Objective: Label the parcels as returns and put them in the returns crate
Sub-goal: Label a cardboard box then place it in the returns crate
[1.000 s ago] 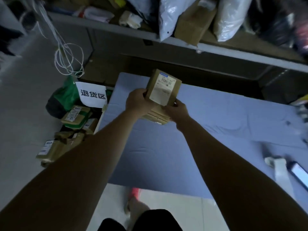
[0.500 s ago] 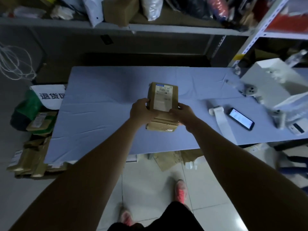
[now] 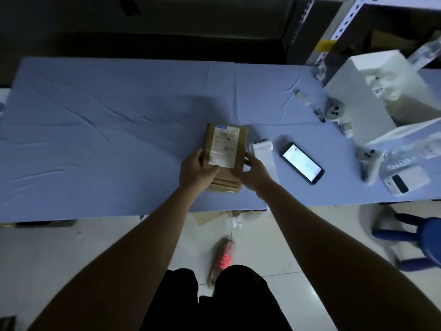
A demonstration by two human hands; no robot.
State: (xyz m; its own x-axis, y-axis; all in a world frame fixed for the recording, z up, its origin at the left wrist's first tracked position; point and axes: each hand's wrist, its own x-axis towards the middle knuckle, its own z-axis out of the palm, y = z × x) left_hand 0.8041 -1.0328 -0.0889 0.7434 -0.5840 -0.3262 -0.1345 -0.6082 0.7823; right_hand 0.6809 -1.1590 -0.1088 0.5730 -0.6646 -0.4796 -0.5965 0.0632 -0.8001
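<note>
- Parcels, brown and flat, sit in a stack (image 3: 225, 185) on the table (image 3: 95, 139), left of the phone (image 3: 301, 163) and close to the table's near edge; whether the stack's underside touches the cloth I cannot tell
- Left hand (image 3: 196, 172) grips the stack's left side, thumb laid over the near end of the top parcel (image 3: 225, 144)
- Right hand (image 3: 254, 174) grips the right side, fingers curled against the edge; neither hand is free
- Top parcel is tipped up at its far end, printed label (image 3: 224, 149) facing the camera; its long axis runs away from the person, across the table's depth
- Key relation: the roll (image 3: 261, 149) of white labels lies between the stack and the phone, just beside the right hand's fingertips, with its loose strip trailing toward the near edge past that wrist. The right hand is much the nearer one to it, so it would likely let go and reach sideways while the left steadies the stack
- Crate is not in view, so the drop-off step looks to be some way off; labelling seems the step in hand
- Count: two hands, one stack; under the top parcel I make out perhaps two or three more edges, too dim to count surely. One roll, one phone with its screen lit
- Right of the phone: one large white box (image 3: 365, 91) and some small white gadgets, too blurred to name; one blue stool (image 3: 427, 240) on the floor beyond
</note>
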